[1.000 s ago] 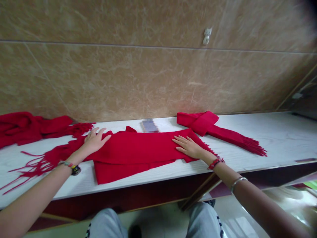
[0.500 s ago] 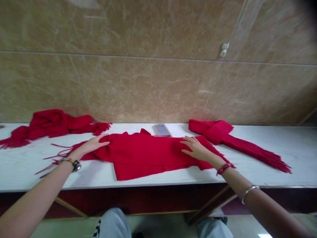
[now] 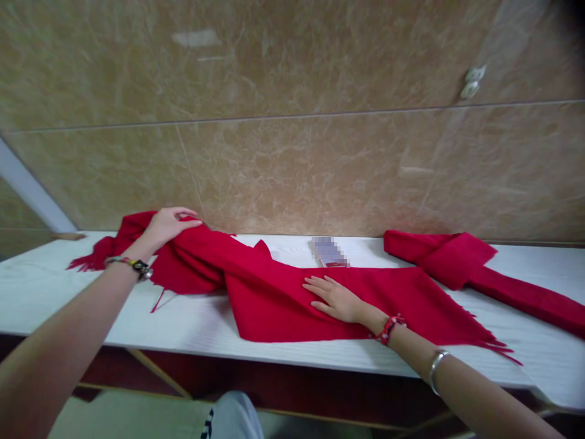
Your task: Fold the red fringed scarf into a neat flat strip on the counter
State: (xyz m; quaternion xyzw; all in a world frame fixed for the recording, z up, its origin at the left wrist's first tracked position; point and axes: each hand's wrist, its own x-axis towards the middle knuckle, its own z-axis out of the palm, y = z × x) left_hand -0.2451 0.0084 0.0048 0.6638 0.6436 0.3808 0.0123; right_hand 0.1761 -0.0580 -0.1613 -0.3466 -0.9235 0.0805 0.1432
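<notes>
A long red scarf (image 3: pixel 274 299) with fringed ends lies across a white table (image 3: pixel 55 292). My left hand (image 3: pixel 167 224) is raised above the table at the left, fingers closed on the scarf's left part, which hangs from it in folds. My right hand (image 3: pixel 336 297) lies flat and open on the scarf's middle, pressing it to the table. The scarf's right end (image 3: pixel 479 335) tapers to a fringe near the front edge.
A second red scarf (image 3: pixel 457 259), folded and knotted, lies at the back right. Another red scarf (image 3: pixel 107 250) sits bunched at the back left, partly behind the lifted one. A small blurred purple object (image 3: pixel 329 251) rests by the marble wall (image 3: pixel 292 152).
My left hand has gripped the scarf's left part and lifted it up and back. My right hand has slid left toward the scarf's middle. The view has swung left.
</notes>
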